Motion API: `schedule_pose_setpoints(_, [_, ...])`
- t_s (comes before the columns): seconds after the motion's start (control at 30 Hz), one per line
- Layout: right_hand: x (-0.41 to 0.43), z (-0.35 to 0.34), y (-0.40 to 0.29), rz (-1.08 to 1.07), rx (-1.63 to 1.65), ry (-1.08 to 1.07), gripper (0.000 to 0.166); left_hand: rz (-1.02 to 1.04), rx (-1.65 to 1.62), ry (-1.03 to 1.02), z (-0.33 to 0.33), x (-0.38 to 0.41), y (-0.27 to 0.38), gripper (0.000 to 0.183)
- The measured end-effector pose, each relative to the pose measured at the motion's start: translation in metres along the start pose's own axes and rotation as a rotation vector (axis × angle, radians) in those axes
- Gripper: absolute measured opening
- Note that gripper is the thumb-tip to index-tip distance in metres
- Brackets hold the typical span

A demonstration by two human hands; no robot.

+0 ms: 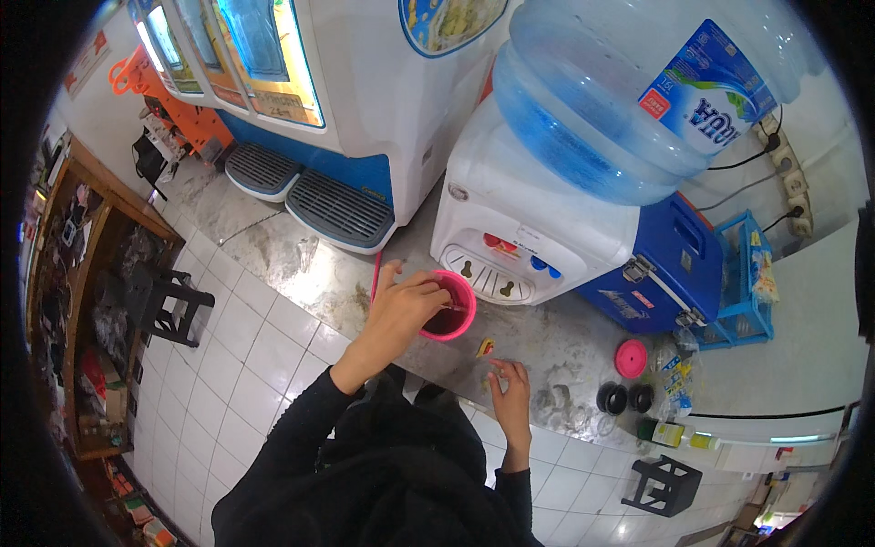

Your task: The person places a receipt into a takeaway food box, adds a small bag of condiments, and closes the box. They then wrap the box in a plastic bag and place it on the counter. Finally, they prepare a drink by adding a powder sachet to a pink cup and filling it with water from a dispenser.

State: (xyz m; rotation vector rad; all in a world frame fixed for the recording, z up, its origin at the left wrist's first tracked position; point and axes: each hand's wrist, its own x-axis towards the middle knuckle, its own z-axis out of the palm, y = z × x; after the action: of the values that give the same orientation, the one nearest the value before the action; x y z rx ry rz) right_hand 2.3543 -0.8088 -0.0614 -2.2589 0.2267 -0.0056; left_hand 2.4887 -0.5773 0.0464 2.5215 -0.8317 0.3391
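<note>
My left hand (pixel 409 299) reaches over a bright pink plastic cup (pixel 466 321), its fingertips dipping inside the rim. Something small may be between those fingertips, but the fingers hide it. The inside of the cup looks dark. To the right, my right hand (pixel 511 396) hovers near the counter's front edge, thumb and fingers apart and holding nothing visible. Just beyond its fingertips lies a small yellow and red paper tag or packet (pixel 485 347) on the grey stone-like counter (pixel 437 366).
Behind the cup stands a white water dispenser (pixel 540 219) bearing a large blue water bottle (pixel 588 137). A drink machine (pixel 383 82) is left of it, a blue cooler box (pixel 656 287) right. A pink lid (pixel 630 359) and black cups (pixel 612 398) sit rightward. Black stools (pixel 167 301) are on the floor.
</note>
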Motion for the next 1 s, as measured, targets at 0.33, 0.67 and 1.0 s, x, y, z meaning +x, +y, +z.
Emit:
schedule_pose_setpoints(0.33, [0.000, 0.001, 0.001, 0.027, 0.002, -0.011, 0.027, 0.012, 0.055, -0.030, -0.003, 0.002, 0.006, 0.021])
schedule_pose_setpoints(0.67, [0.025, -0.050, -0.122, -0.587, 0.004, 0.362, 0.030, 0.293, 0.021, -0.006, -0.033, -0.010, 0.045, 0.032])
schedule_pose_setpoints(1.0, [0.040, 0.012, 0.039, 0.248, 0.493, 0.226, 0.026, -0.188, -0.689, 0.172, 0.035, -0.051, -0.022, 0.116])
